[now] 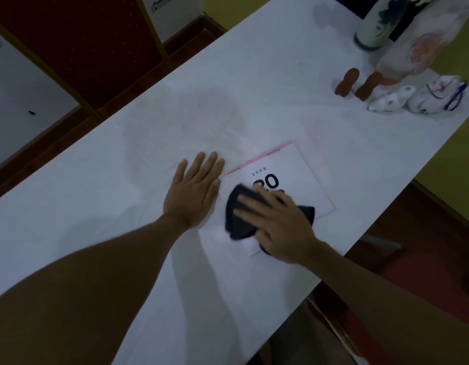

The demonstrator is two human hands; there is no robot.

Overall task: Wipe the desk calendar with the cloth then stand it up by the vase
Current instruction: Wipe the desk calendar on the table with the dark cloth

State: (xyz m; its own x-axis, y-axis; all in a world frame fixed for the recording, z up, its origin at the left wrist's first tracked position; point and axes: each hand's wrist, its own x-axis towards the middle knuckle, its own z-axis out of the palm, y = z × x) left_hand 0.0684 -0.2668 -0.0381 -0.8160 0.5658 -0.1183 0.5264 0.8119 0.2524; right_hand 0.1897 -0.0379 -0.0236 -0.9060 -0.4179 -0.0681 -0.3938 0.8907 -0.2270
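The white desk (pixel 254 83) runs long and bare for most of its length, with everything in play gathered around the desk calendar (pixel 299 169), which lies flat on it near the edge closest to the person. Well beyond the calendar, at the far end, stands the tall vase (pixel 378 25), with a second, paler flowered vase (pixel 423 43) just beside it; two brown figurines (pixel 356 84) and some small white ornaments (pixel 412 97) sit between those vases and the calendar.

The left hand (pixel 194 191) lies flat with fingers spread, its grip released, palm on the desk and fingertips at the calendar's pink bound edge. The right hand (pixel 278 222) presses down on the dark cloth (pixel 241 214), fingers splayed over it, not clenched, holding the cloth against the calendar's near half; part of the large printed number is covered.

The wipe is judged to be under way and unfinished: the far part of the cover and the corner nearest the vases look untouched. To do it well, the left hand would do better to pin the calendar itself than the desk beside it, so the light card does not slide. Strokes should run away from the bound edge, with even, light pressure, cloth kept flat under the palm, and overlap until the whole face is covered. Standing it up comes after.
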